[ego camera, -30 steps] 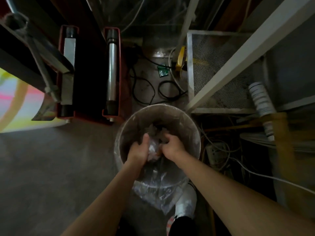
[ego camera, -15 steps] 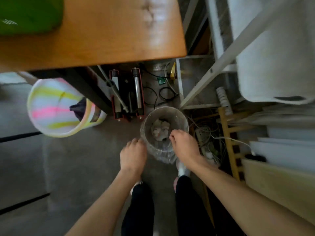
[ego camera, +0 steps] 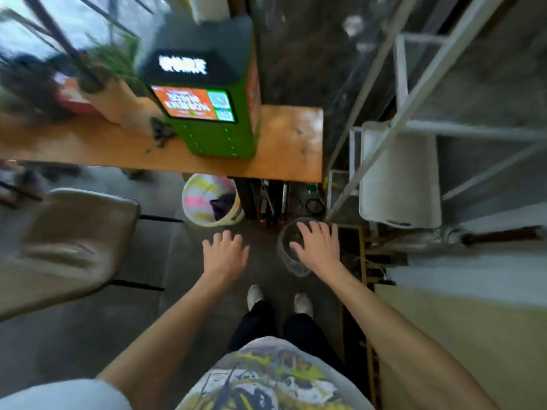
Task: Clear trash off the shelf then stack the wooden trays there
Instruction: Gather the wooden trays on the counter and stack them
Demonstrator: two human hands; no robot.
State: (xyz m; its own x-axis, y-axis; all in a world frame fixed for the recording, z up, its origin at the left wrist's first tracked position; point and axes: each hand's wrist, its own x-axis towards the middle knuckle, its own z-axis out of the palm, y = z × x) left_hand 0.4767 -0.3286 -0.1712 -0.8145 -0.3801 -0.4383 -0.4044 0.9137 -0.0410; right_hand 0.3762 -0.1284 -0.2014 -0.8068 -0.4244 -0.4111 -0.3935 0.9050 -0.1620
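Grey floor (ego camera: 74,344): concrete-looking, it filled the lower left, with the person's two white shoes (ego camera: 254,295) near the middle of the view.
Left hand (ego camera: 226,254): empty, palm down, fingers spread wide — it hung over bare floor, well apart from any object.
Right hand (ego camera: 318,245): also empty and splayed, palm down; it covered part of the bin's mouth from the camera's angle (whether it touched the rim could not be told).
Trash bin (ego camera: 288,255): small, round, lined with a clear plastic bag; it stood on the floor just right of the left hand, beside the foot of the shelf. Its contents were mostly hidden by the right hand and too dark to make out.
Shelf (ego camera: 420,93): a white metal frame on the right, with slanted bars and a mesh panel; a white rounded object (ego camera: 399,179) rested against it.
Wooden trays: pale flat boards (ego camera: 473,335) lay at the lower right, beside the shelf — blurred, so I could not tell whether they were the trays.
Tabletop (ego camera: 290,146): orange-brown wood, carrying a green machine (ego camera: 207,108) with a lit screen, and blurred plants to its left.
Striped basket (ego camera: 207,202): pastel, on the floor under the tabletop's edge, holding something dark.
Chair (ego camera: 65,244): tan seat at the left, near the left forearm.
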